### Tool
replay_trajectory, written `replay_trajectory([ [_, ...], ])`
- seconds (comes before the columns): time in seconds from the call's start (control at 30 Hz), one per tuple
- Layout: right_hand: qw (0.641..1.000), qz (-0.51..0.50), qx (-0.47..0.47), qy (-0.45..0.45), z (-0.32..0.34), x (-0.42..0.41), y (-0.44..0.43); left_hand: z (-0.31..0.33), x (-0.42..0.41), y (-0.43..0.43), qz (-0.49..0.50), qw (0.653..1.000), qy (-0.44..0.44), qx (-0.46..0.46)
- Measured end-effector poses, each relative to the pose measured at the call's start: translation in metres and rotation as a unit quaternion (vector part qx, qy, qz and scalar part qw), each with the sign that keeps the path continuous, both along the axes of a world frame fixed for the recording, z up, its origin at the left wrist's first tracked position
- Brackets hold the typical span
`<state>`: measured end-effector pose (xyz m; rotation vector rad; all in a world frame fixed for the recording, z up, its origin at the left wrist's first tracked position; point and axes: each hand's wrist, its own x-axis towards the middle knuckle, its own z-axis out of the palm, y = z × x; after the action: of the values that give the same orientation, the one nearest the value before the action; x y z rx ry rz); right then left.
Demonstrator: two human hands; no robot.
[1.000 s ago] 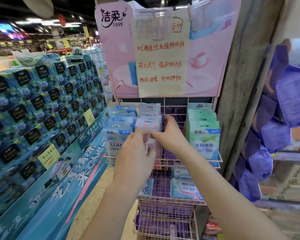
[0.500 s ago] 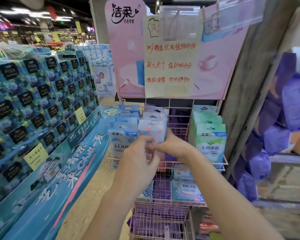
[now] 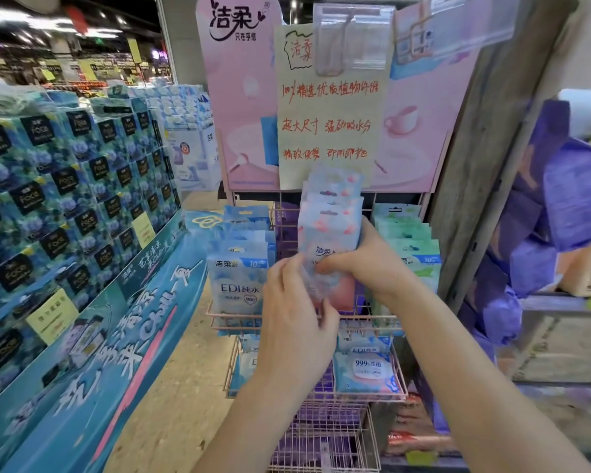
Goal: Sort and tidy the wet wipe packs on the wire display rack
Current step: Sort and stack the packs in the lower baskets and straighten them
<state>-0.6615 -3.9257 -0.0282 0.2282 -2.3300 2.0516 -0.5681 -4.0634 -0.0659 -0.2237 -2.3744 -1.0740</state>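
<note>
1. Our left hand (image 3: 297, 312) and right hand (image 3: 372, 268) both grip the lower end of a stack of pink wet wipe packs (image 3: 331, 227), fingers curled round it.
2. Stack upright over the top basket of the wire rack (image 3: 321, 435), between blue packs (image 3: 238, 278) and green packs (image 3: 413, 247), topping both.

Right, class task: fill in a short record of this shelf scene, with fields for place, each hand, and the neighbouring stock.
Place: pink wire rack, shop aisle
Left hand: pinches lower front of pink packs
Right hand: grips the same stack from the right
Left of stack: blue packs
Right of stack: green packs
Lower basket: 999 packs
</note>
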Motion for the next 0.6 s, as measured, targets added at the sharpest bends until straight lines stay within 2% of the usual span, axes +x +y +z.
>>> replay_trajectory([
  [0.13,0.999,0.037,-0.016,-0.005,0.014,0.007,0.012,0.005,-0.020,0.011,-0.027,0.997,-0.056,0.048],
  [0.27,0.997,0.080,-0.009,0.003,0.019,0.009,0.018,0.014,-0.042,0.009,-0.105,0.977,-0.110,0.147],
  [0.37,0.997,0.078,-0.017,-0.005,0.013,0.012,0.020,0.022,-0.050,0.010,-0.156,0.967,-0.132,0.151],
  [0.53,0.999,0.019,-0.036,0.002,0.000,0.012,0.002,0.022,-0.061,0.009,-0.116,0.971,-0.114,0.174],
  [0.6,0.999,-0.013,-0.044,0.006,-0.007,0.010,-0.003,0.017,-0.063,0.010,-0.101,0.970,-0.137,0.170],
])
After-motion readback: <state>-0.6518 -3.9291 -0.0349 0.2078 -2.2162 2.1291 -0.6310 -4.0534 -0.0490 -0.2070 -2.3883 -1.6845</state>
